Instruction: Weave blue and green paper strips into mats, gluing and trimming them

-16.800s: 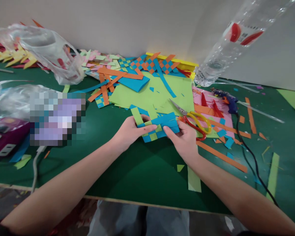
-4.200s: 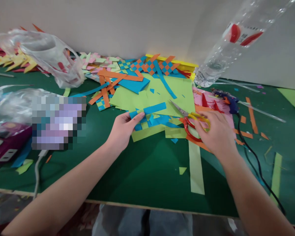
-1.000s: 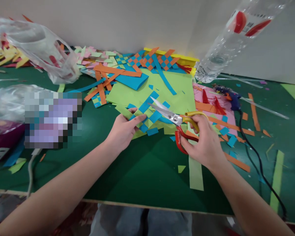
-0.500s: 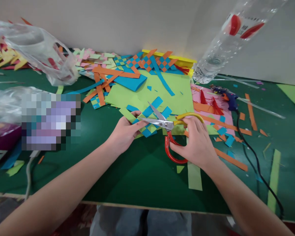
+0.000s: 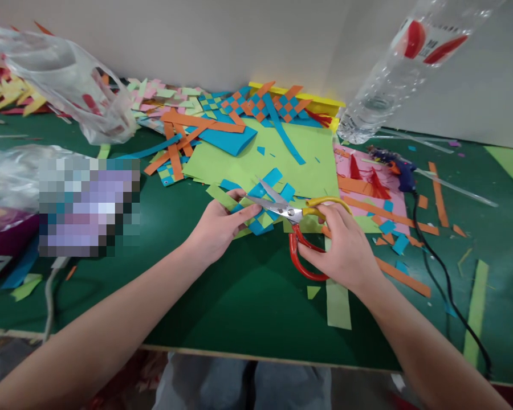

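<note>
My left hand pinches the left side of a woven piece of blue and light green paper strips. In my right hand are scissors with one yellow and one red handle, my fingers through the loops. Their blades are slightly parted and point left, over the woven paper close to my left thumb. Whether a strip lies between the blades I cannot tell. Light green sheets lie flat behind the woven piece.
Woven paper shapes lie along the wall. At the right are a tilted plastic bottle, a glue gun with a black cable, and paper scraps. A plastic bag and a blurred-out device are at the left.
The scissor blades have closed somewhat, and the handles have come a little nearer each other. My left thumb has shifted slightly right over the woven paper.
</note>
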Motion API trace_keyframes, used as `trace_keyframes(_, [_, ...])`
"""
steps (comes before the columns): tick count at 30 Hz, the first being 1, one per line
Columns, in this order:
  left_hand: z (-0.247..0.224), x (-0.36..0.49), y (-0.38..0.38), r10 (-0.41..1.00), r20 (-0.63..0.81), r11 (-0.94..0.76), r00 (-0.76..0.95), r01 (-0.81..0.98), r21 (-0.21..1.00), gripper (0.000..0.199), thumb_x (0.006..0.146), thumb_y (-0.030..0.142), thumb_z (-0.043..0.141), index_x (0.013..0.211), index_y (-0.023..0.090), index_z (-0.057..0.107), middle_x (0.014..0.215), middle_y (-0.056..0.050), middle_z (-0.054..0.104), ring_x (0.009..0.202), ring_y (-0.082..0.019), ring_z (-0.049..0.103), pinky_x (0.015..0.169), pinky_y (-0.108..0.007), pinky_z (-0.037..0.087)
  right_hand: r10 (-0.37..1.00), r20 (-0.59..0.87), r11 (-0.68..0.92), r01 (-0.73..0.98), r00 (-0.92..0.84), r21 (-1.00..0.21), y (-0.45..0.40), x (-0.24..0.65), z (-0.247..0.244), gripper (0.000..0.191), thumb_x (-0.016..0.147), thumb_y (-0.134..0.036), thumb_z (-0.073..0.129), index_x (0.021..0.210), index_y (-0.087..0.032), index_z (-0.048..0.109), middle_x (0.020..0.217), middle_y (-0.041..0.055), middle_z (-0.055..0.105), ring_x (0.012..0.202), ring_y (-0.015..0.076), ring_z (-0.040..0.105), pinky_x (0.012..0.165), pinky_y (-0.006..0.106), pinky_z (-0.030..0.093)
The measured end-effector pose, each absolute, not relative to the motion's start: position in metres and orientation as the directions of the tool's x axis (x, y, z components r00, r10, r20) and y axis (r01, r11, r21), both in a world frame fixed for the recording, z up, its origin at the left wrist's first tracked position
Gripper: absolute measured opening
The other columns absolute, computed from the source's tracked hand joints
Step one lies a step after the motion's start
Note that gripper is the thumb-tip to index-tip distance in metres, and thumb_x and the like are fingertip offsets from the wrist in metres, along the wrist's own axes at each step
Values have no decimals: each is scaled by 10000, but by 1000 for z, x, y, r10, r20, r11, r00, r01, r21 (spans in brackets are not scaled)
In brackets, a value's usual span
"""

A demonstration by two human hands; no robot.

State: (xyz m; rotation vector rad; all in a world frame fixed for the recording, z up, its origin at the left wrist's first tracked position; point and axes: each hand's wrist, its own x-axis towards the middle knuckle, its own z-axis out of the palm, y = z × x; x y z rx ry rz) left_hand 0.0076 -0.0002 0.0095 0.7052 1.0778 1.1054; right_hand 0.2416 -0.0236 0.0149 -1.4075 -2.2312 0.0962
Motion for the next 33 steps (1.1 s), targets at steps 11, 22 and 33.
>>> trace_keyframes(11, [6, 7, 2, 956, -282, 294, 84, -345, 891, 347, 665, 264, 856, 899, 211, 605, 964, 11, 690, 825, -118, 667, 678, -217, 540, 860, 356, 479, 820, -366, -314, -25, 243, 16, 457, 828, -380, 597, 1195, -128, 496, 1034, 156, 625, 918, 282, 630, 700, 411, 541])
trace_keyframes(22, [8, 8, 2, 953, -294, 296, 66, -397, 869, 359, 642, 227, 863, 876, 212, 592, 928, 16, 707, 861, -145, 690, 737, -255, 581, 837, 390, 509, 807, -384, -299, -25, 244, 13, 443, 836, -349, 589, 1204, -128, 481, 1006, 149, 631, 859, 255, 633, 666, 386, 547])
trace_keyframes(33, [9, 7, 4, 953, -303, 286, 23, -405, 868, 382, 653, 224, 858, 909, 204, 576, 821, 23, 710, 718, -119, 693, 618, -208, 557, 866, 441, 436, 787, -236, -436, -26, 243, 22, 315, 800, -287, 611, 1075, -188, 493, 926, 82, 626, 772, 199, 639, 601, 314, 534])
